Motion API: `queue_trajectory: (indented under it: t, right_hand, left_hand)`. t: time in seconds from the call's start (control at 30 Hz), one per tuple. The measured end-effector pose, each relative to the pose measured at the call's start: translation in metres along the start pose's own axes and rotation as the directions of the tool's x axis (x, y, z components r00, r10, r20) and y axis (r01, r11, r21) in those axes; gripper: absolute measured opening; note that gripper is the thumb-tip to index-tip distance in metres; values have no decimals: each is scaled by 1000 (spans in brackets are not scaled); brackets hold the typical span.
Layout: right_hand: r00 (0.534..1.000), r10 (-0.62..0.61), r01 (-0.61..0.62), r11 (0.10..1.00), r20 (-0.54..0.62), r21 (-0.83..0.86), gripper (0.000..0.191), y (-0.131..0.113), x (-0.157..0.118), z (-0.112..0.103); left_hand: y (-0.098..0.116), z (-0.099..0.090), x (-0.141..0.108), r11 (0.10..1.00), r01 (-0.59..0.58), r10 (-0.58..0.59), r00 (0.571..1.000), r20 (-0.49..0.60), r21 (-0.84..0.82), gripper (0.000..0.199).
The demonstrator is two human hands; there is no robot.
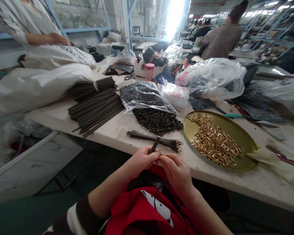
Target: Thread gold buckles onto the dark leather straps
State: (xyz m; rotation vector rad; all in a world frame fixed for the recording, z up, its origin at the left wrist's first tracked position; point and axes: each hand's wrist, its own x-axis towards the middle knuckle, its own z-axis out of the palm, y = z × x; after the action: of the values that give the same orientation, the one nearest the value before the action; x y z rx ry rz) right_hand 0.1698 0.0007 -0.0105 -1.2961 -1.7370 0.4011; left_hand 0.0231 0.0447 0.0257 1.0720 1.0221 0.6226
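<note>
Left hand (145, 159) pinching dark strap (156, 144), right hand (176, 168) pinching gold buckle (162, 151).
Best hold strap flat, line buckle square to it, leave its opening clear.

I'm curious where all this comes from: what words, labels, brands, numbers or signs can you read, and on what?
None can be read.
White sack, upper left: dark printed marks, too blurred to read.
White surface, lower left: small dark marks, too blurred to read.
Red cloth on the lap: a pale print, no readable words.
</note>
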Motion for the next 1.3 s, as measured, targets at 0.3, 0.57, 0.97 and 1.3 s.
queue_trajectory:
  t: [0.3,0.57,0.97,1.3]
  right_hand:
    - [816,506,-561,574,280,597,20,-17,14,-3]
    - [770,567,-573,414,292,707,24,-17,16,-2]
    - [725,586,-601,282,362,748,15,-16,16,6]
    - [707,583,-571,133,401,810,17,-17,13,10]
  left_hand:
    - [4,-2,-3,984,-94,85,994,67,150,19]
    - [1,0,-3,877,-210,220,975,28,432,17]
    - [1,10,-8,421,-208,382,924,36,883,13]
    - [2,8,-8,469,-233,353,934,61,852,13]
